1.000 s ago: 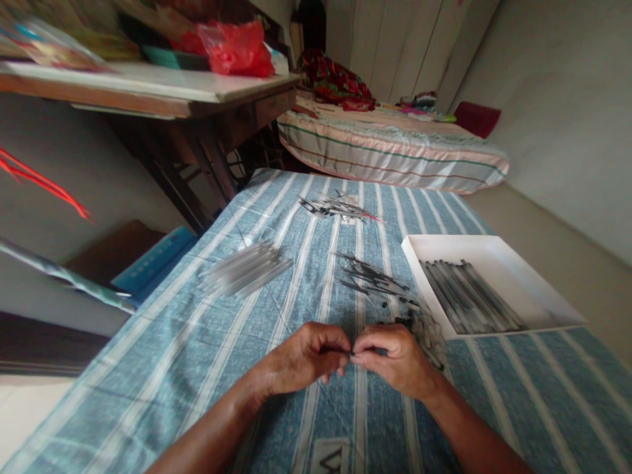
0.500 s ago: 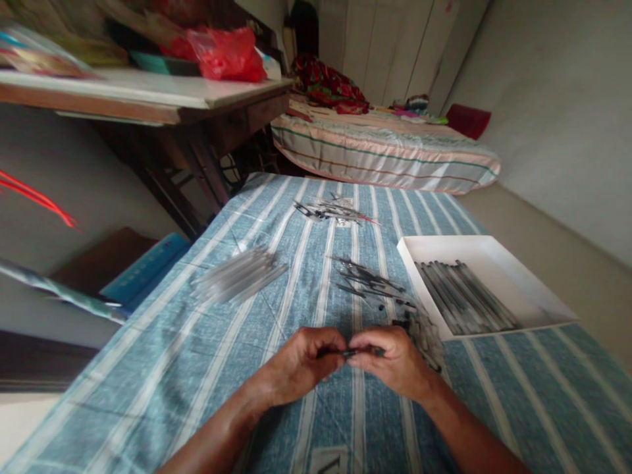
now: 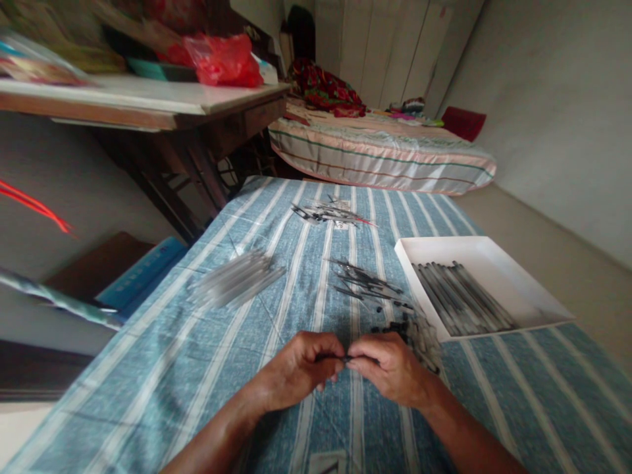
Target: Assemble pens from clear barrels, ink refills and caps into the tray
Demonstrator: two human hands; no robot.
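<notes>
Both hands meet at the near middle of the cloth, fingertips almost touching. My left hand (image 3: 307, 368) pinches one end of a thin black pen part (image 3: 347, 359), and my right hand (image 3: 390, 365) pinches the other; fingers hide most of it. Just beyond my right hand lies a heap of clear pen caps (image 3: 425, 342) with black bits. Further off are loose black refills or slim pen pieces (image 3: 368, 280). To the left rests a bundle of clear, frosted pen barrels (image 3: 239, 280). A white box lid (image 3: 523, 276) on the right holds a row of dark-filled pens (image 3: 461, 299).
A blue striped cloth (image 3: 207, 368) covers the table. At its far end lies another pile of thin pen pieces (image 3: 330, 212). A wooden desk (image 3: 232, 105) with a red plastic bag (image 3: 224, 60) stands at left, a bed (image 3: 385, 155) behind.
The view has shifted slightly. Both hands stay together on the black piece, with the fingers of my right hand a little more closed over it.
</notes>
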